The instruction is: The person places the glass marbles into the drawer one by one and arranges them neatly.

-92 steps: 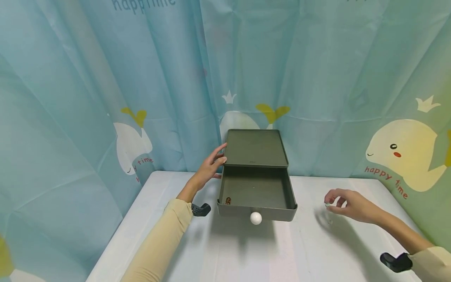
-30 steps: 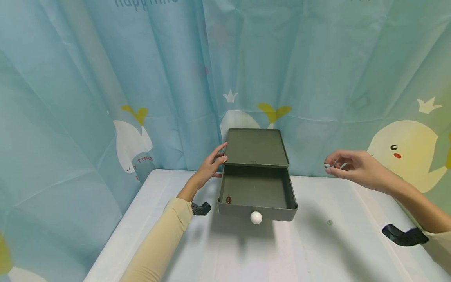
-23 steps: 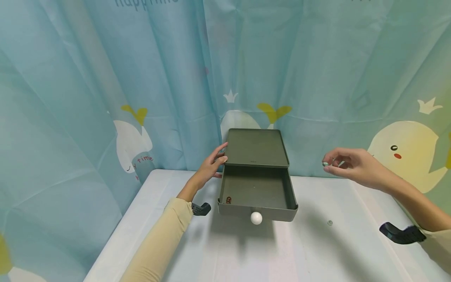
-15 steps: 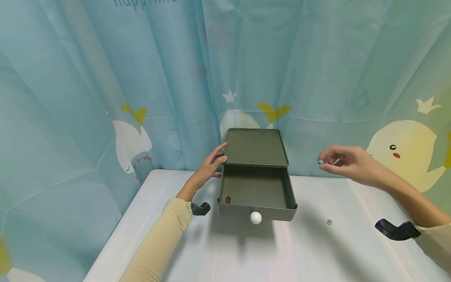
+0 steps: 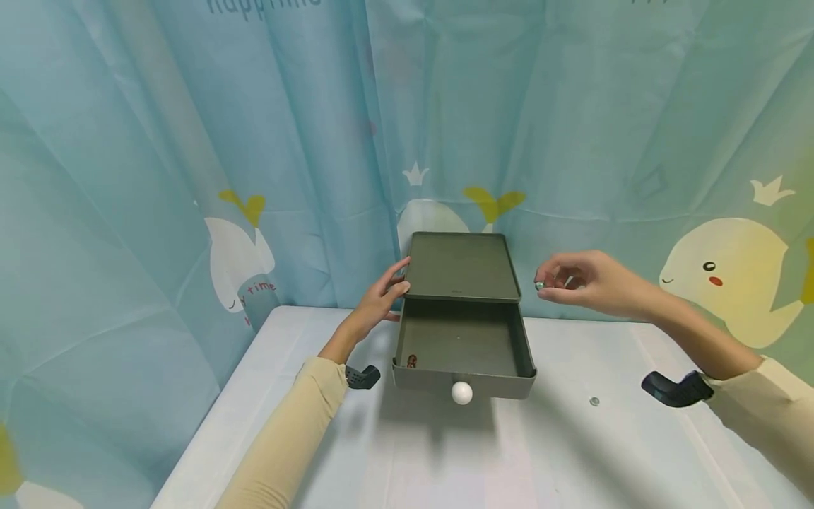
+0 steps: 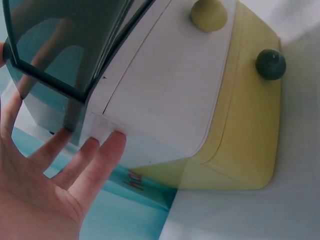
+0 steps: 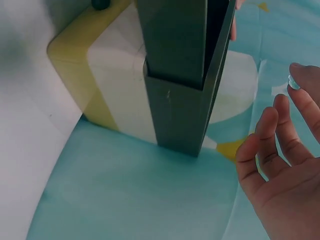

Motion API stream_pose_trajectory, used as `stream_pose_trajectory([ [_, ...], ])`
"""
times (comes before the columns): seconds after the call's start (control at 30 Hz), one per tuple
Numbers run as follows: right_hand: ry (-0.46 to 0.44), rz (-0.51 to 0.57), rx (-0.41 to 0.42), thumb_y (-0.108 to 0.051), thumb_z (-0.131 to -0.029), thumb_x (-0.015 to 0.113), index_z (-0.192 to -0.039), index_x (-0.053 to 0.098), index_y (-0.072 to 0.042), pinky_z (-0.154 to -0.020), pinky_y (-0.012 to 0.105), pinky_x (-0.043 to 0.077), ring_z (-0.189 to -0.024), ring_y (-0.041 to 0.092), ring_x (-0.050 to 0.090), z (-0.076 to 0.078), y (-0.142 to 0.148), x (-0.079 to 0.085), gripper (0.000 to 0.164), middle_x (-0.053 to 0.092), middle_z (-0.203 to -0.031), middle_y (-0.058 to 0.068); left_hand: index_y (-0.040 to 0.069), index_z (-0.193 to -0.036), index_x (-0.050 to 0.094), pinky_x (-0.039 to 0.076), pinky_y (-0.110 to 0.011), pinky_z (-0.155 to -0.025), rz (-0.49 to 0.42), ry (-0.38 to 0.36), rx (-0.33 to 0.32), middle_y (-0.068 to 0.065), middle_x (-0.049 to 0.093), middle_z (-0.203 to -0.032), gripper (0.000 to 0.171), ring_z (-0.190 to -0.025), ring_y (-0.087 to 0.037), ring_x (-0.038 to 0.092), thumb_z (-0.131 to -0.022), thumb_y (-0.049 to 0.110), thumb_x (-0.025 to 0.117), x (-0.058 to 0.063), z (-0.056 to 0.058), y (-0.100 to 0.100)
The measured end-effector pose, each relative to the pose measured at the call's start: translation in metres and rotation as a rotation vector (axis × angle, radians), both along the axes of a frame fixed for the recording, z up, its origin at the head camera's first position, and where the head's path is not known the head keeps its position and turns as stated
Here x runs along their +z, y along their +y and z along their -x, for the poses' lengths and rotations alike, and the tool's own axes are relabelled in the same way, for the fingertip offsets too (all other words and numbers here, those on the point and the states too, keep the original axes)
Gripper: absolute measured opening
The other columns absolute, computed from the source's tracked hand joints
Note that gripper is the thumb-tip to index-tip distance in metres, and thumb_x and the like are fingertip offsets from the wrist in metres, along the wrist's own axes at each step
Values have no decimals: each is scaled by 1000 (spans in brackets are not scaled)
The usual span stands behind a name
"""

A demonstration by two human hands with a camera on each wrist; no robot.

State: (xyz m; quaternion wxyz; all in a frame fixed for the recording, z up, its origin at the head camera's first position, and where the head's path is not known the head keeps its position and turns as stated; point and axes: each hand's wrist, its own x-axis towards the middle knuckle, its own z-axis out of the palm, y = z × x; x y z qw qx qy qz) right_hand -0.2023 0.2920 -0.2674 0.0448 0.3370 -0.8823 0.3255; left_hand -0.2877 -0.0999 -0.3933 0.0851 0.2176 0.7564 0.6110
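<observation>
A desktop drawer unit stands at the back of the table with its dark green top drawer (image 5: pixel 464 339) pulled out. Inside that drawer, at the front left corner, lies a small reddish-brown item (image 5: pixel 412 361). My left hand (image 5: pixel 372 305) rests against the unit's left side, fingers spread; in the left wrist view its fingertips touch the white section (image 6: pixel 160 85). Raised to the right of the unit, my right hand (image 5: pixel 591 283) pinches a small glassy bead (image 7: pixel 293 82) between thumb and index finger, the other fingers loosely curled in the right wrist view.
A second small glassy piece (image 5: pixel 594 401) lies on the white table (image 5: pixel 458 466), right of the unit. The drawer's white knob (image 5: pixel 462 393) sticks out in front. Below the white section is a yellow one (image 6: pixel 245 125). A blue whale-print curtain (image 5: pixel 318 141) hangs close behind.
My right hand has risen from low over the table and moved left toward the drawer unit with the bead, uncovering the second glassy piece. My left hand has stayed at the unit's side.
</observation>
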Motion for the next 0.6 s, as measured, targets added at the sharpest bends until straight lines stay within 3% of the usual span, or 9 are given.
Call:
stream_pose_trajectory([
  [0.6,-146,-1,160,-17,-94,77,-105,71,-13,-68,30,54,-78,20,62,26,-66,15,13,64,-83,2,38,-163,26,53,-61,-93,-4,3,-7,-16,30,-163,60,-142,-39,41,-107,39,47,0,0,1],
])
